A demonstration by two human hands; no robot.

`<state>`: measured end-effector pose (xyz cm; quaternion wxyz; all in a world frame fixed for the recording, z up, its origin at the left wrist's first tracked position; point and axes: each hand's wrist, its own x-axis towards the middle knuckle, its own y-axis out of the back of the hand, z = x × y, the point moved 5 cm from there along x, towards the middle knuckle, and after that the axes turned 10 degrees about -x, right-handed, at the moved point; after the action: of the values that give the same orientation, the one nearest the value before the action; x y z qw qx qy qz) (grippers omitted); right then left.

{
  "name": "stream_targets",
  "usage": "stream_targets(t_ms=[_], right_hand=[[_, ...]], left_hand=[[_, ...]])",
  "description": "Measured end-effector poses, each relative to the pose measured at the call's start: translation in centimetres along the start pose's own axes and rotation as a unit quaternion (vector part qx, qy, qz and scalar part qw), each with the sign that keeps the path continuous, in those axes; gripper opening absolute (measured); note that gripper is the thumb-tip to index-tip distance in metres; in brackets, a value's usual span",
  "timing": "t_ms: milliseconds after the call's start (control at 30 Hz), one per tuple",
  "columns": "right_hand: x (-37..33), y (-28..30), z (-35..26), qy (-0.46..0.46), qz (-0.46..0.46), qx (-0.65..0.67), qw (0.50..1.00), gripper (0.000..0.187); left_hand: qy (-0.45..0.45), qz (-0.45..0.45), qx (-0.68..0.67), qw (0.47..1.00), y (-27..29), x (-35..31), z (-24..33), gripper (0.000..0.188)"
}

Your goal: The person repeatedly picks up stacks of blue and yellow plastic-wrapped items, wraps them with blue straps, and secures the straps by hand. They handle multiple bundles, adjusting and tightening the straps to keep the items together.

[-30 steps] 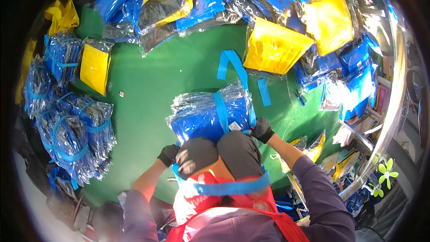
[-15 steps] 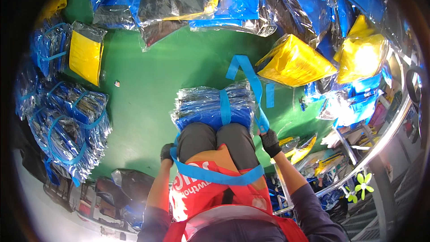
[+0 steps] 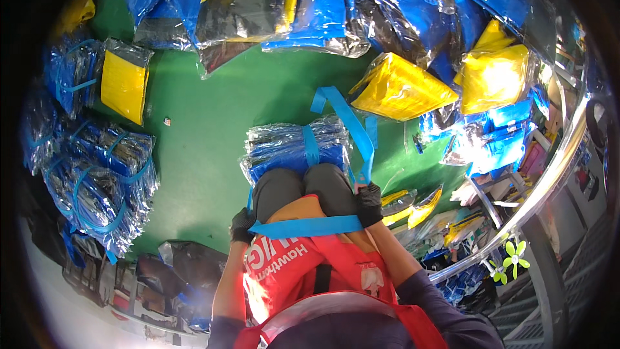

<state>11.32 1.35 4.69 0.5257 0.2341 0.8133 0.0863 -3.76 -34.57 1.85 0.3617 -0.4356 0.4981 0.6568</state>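
Note:
A stack of blue packages in clear plastic point(image 3: 278, 161) lies just in front of my knees, with a flat light-blue strap point(image 3: 311, 145) running over its top. The strap also crosses my lap in a nearly straight band. My left hand point(image 3: 241, 225), in a dark glove, is closed on the strap beside my left thigh. At my right knee, my gloved right hand point(image 3: 369, 205) is closed around the strap too. From there a loose length loops forward past the stack's right side and bends over at its far end. My legs hide the stack's near edge.
Strapped blue bundles point(image 3: 97, 187) lie at the left, near a yellow package point(image 3: 124, 85). Blue, grey and yellow packages point(image 3: 239, 13) line the far side of the green floor point(image 3: 200, 129). Another yellow package point(image 3: 405, 90) sits front right. A metal rail point(image 3: 542, 194) curves along the right.
The strap across my lap has gone from sagging to nearly straight and shifted forward. My right hand has moved left and slightly back. The loose strap end has shifted left.

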Motion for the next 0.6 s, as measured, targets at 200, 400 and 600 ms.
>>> stream_targets(t_ms=[200, 400, 600], right_hand=[[0.5, -2.1, -10.5, 0.303, -0.121, -0.186, 0.927, 0.014], [2.1, -9.8, -20.3, 0.446, -0.302, -0.406, 0.738, 0.018], [11.8, -9.9, -23.3, 0.393, -0.532, -0.03, 0.749, 0.028]], left_hand=[[-0.085, 0.126, -0.215, 0.965, 6.0, -2.5, 8.7, 0.019], [-0.321, -0.079, 0.074, 0.941, -0.3, 1.7, 19.8, 0.055], [-0.332, -0.015, -0.152, 0.931, -0.5, 5.5, 20.0, 0.025]])
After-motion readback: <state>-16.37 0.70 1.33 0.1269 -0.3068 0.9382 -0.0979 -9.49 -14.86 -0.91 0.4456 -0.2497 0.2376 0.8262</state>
